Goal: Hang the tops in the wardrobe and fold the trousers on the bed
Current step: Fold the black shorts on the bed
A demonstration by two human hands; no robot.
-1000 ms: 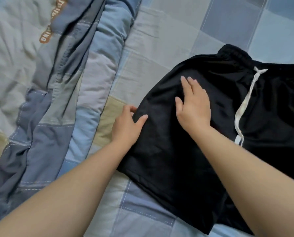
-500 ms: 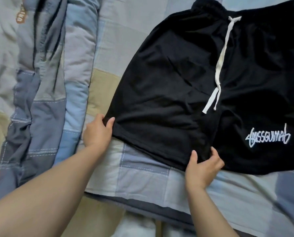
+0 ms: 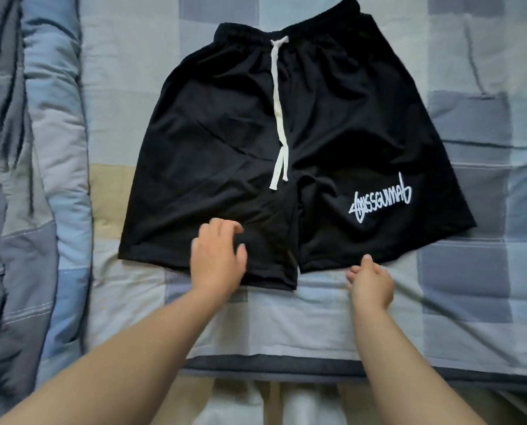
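Left hand (image 3: 217, 262) spread on smooth black shorts (image 3: 225, 124); right hand (image 3: 370, 282) relaxed beside hem, holding nothing.

Shorts (image 3: 225, 133) lie flat mid-bed (image 3: 286, 326), waistband at the far side, legs toward the near edge. Rumpled quilt (image 3: 41, 148) along the left. Both hands sit by the hems.

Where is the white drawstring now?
In the head view, the white drawstring hangs from the waistband down the middle of the black shorts, left of the white lettering.
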